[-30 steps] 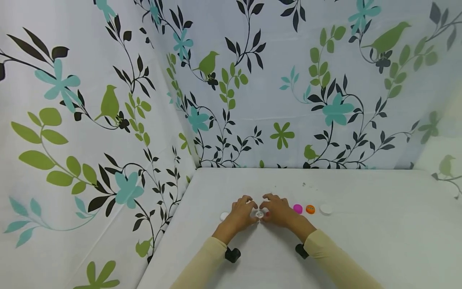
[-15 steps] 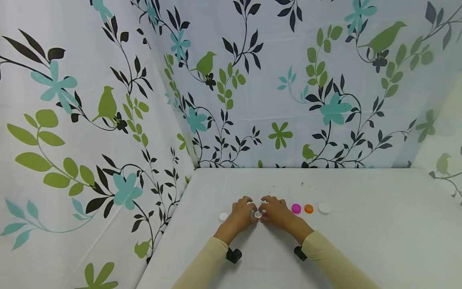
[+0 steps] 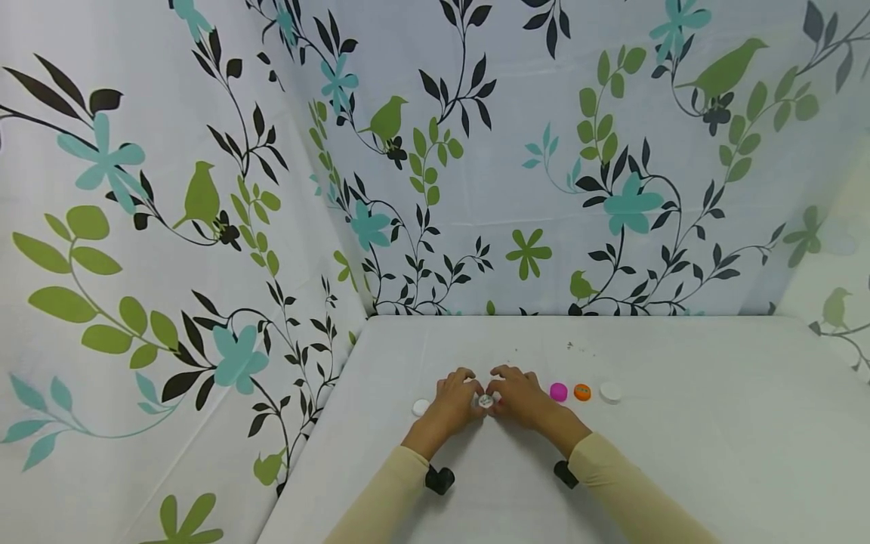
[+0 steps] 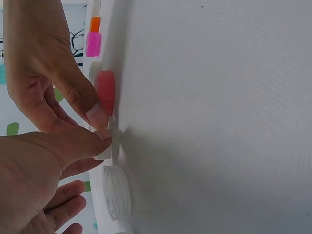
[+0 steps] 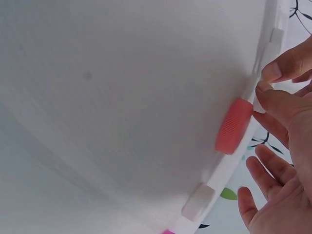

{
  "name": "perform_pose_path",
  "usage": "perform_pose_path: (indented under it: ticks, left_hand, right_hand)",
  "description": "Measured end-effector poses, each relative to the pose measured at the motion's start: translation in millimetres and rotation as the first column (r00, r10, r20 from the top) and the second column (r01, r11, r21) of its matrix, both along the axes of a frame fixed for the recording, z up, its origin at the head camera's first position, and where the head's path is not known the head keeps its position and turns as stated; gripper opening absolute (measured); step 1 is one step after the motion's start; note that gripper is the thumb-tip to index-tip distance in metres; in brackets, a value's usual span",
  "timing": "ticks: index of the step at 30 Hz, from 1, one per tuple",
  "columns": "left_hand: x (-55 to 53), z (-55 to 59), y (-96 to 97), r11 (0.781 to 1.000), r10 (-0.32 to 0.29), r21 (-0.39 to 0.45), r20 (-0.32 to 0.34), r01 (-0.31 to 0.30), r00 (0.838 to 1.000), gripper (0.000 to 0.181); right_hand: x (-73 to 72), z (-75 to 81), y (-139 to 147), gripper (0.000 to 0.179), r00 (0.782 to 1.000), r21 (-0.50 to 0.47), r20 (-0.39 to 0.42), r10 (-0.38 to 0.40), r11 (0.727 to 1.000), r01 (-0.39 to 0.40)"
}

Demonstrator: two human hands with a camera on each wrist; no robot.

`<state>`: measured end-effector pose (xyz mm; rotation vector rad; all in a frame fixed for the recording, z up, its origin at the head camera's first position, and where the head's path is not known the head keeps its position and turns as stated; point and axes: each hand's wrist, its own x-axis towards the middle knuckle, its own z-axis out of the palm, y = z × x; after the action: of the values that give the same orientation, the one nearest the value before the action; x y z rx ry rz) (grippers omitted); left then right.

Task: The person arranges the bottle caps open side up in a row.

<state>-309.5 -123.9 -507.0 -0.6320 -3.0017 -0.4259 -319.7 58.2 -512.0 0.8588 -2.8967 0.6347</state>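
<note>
Thumbs nearly together, my left hand [image 3: 457,400] and right hand [image 3: 516,394] pinch a small white bottle cap [image 3: 485,401] from either side, low at the tabletop. In the left wrist view, part of this white cap [image 4: 103,154] shows below the thumb; fingers hide the rest. A red ridged bottle cap [image 5: 234,126] stands right beside my right thumb, mostly covered by that hand in the head view. On the left hand's side is a clear ridged cap [image 4: 117,193]. My remaining right fingers [image 5: 265,178] are loosely bent, away from the caps.
To the right of my hands a magenta cap [image 3: 559,392], an orange cap [image 3: 582,392] and a white cap [image 3: 610,392] lie in line on the white table [image 3: 714,438]. Another white cap [image 3: 421,408] lies left. A patterned curtain [image 3: 435,227] hangs behind.
The head view has shifted slightly. Both hands keep nearly the same place around the small white cap, and the other caps lie where they were.
</note>
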Motion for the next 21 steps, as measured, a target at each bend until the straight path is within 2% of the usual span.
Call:
perform_pose_path:
  ticks: [9,21]
  left_hand:
    - [-1.2,3.4,-6.7,0.999,0.033,0.037,0.028,-0.034,0.999,0.03]
    - [-0.1,0.2,-3.6,0.995,0.014,0.096,-0.045,-0.009,0.999,0.03]
  right_hand:
    - [-2.1,10.8,1.7,0.02,0.999,-0.03,0.027,-0.043,0.999,0.044]
    - [-3.0,3.0,-0.2,0.023,0.997,-0.04,0.034,-0.064,0.997,0.065]
